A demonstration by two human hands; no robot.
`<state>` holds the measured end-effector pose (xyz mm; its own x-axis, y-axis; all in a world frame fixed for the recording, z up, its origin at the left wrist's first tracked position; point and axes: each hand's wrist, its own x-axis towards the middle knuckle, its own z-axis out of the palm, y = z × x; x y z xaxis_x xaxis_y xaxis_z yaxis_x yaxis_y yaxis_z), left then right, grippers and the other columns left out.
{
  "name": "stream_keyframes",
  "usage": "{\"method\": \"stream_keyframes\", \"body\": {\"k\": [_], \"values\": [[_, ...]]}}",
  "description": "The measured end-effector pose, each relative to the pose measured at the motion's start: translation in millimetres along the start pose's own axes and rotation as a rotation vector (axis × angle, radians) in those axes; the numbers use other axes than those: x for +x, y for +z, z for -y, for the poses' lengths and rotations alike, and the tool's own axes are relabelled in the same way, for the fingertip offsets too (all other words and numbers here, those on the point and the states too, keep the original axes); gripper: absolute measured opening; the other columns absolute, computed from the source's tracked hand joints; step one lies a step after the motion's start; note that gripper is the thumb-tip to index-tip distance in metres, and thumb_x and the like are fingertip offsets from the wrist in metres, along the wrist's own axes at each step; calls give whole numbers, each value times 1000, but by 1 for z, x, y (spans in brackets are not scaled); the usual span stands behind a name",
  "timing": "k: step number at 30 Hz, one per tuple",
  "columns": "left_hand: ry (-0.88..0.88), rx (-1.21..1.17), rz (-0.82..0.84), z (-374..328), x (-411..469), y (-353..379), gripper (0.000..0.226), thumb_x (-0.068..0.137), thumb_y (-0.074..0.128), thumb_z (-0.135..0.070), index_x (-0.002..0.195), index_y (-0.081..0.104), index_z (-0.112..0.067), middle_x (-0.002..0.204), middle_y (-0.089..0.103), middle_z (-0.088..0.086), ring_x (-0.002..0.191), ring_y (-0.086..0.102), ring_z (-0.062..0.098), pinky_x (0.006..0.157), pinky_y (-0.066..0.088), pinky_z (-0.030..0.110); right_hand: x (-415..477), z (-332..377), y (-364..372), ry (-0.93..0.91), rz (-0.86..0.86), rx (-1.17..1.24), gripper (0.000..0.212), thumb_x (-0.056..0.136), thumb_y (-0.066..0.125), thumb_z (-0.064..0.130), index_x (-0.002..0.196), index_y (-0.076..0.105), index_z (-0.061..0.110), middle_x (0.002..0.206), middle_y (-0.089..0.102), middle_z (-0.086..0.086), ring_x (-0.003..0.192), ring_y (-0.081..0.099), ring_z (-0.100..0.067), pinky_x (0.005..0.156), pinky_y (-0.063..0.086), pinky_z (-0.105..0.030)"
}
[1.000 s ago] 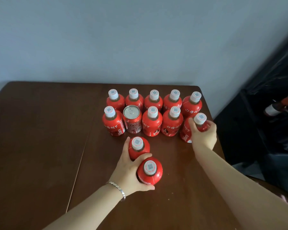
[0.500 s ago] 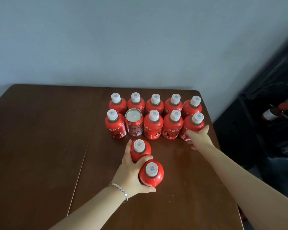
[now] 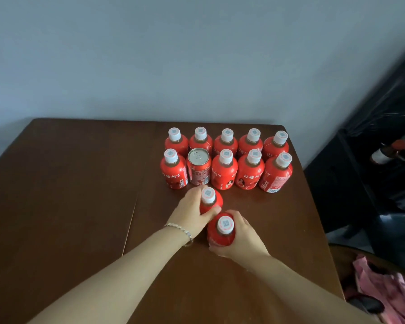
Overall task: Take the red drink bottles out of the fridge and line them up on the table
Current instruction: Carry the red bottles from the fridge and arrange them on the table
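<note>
Two rows of red drink bottles with white caps stand upright at the far right of the brown table point(image 3: 68, 206); the back row point(image 3: 226, 142) holds several, and the front row point(image 3: 250, 174) also contains one red can point(image 3: 198, 169). In front of these rows stand two more red bottles. My left hand point(image 3: 192, 212) wraps around the farther one point(image 3: 209, 201). My right hand point(image 3: 240, 237) grips the nearer one point(image 3: 221, 232) from the right side. Both bottles stand on the table, close together.
The table's right edge runs close beside the bottles. A dark open fridge point(image 3: 372, 171) stands to the right with a bottle point(image 3: 384, 155) lying inside. A pink cloth point(image 3: 388, 291) lies at the lower right. A seam runs down the tabletop left of my arms.
My right hand left the rightmost front-row bottle and came back to take the nearer bottle. My left hand now holds only the farther one.
</note>
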<state>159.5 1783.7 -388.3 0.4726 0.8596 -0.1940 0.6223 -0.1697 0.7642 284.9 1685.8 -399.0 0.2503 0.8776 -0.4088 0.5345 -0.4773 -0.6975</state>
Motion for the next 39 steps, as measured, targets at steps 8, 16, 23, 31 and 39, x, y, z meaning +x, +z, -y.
{"method": "stream_keyframes", "body": {"k": [8, 16, 23, 31, 39], "values": [[-62, -105, -217, 19, -18, -11, 38, 84, 65, -12, 120, 54, -11, 120, 57, 4, 116, 51, 17, 96, 36, 20, -2, 10, 16, 150, -230, 138, 72, 57, 84, 32, 118, 47, 27, 111, 62, 4, 103, 60, -16, 89, 50, -34], [-99, -95, -278, 48, -7, -61, 29, 83, 64, -10, 111, 55, -11, 110, 58, 7, 103, 53, 18, 83, 36, 21, 49, 61, 34, 120, -232, 163, 80, 62, 84, 32, 129, 43, 20, 126, 56, -2, 114, 56, -22, 95, 47, -37], [-195, -329, -313, 52, 2, -66, 34, 74, 75, -19, 97, 54, -32, 102, 65, -3, 98, 62, 16, 86, 53, 38, 69, 84, 46, 165, -286, 214, 83, 68, 80, 30, 134, 33, 12, 133, 46, -9, 114, 54, -30, 89, 46, -40], [-297, -401, -249, 57, 8, -57, 51, 79, 71, -27, 124, 48, -23, 122, 58, -2, 111, 57, 17, 95, 49, 41, 68, 80, 39, 177, -175, 190, 91, 68, 83, 22, 139, 27, 9, 138, 38, -13, 121, 49, -31, 98, 45, -42], [-397, -194, -106, 50, 8, -57, 66, 92, 51, -37, 147, 20, -19, 145, 40, 6, 131, 42, 26, 108, 35, 40, 76, 80, 34, 208, -115, 87, 85, 71, 81, 23, 135, 28, 7, 138, 44, -12, 123, 50, -32, 97, 45, -43]]}}
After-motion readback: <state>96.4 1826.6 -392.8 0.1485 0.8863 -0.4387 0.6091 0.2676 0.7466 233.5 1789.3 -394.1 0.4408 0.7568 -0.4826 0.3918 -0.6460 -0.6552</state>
